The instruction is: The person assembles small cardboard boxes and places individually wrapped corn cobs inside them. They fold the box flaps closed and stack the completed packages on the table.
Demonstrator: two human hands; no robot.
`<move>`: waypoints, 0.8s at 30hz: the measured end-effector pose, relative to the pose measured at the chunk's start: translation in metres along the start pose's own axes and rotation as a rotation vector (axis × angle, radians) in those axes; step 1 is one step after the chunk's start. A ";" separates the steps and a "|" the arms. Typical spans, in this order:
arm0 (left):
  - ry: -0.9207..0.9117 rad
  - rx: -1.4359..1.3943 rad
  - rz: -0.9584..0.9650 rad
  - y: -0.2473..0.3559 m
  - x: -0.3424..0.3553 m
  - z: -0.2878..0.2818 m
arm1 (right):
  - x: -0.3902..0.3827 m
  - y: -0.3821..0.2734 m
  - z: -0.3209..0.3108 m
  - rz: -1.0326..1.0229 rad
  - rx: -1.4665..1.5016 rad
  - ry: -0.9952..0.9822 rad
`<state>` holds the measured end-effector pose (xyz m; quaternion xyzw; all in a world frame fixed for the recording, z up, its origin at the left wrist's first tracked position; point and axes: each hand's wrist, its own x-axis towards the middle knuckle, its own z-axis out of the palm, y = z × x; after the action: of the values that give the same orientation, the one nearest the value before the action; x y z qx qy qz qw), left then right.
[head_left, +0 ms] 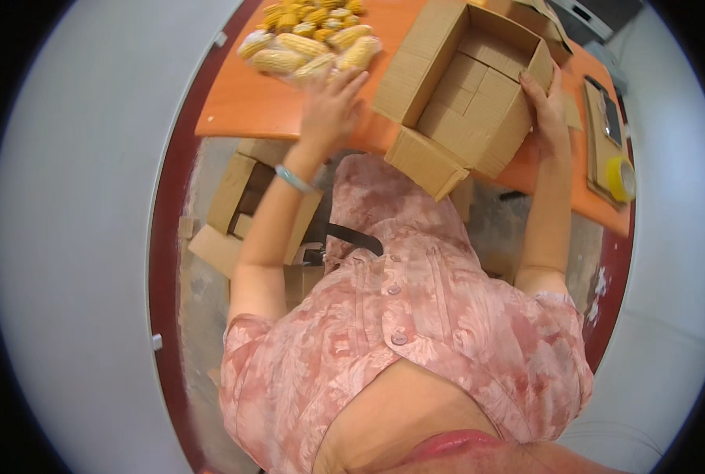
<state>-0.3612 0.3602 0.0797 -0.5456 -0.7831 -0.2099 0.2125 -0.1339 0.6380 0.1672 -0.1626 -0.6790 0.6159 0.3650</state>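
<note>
An open, empty cardboard box (467,95) is tilted at the orange table's front edge, one flap hanging down. My right hand (546,114) grips its right wall, thumb on the rim. My left hand (333,107), slightly blurred, is raised left of the box with fingers apart and loosely bent, over or at pale wrapped corn cobs (283,61); whether it touches them is unclear. A pile of yellow corn pieces (305,16) lies behind those cobs.
The orange table (242,103) carries another carton (542,24) behind the box, and cardboard sheets (593,142), a dark flat item (609,110) and yellow tape (621,178) at right. An open carton (226,197) sits below at left.
</note>
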 end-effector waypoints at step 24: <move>-0.344 0.532 0.281 -0.073 0.052 0.089 | -0.406 0.080 -0.339 0.622 0.024 1.206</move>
<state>-0.4555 0.4270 0.0293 -0.6011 -0.7518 0.1283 0.2389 0.3599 0.6241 -0.0375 -0.6614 -0.2716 0.5012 0.4875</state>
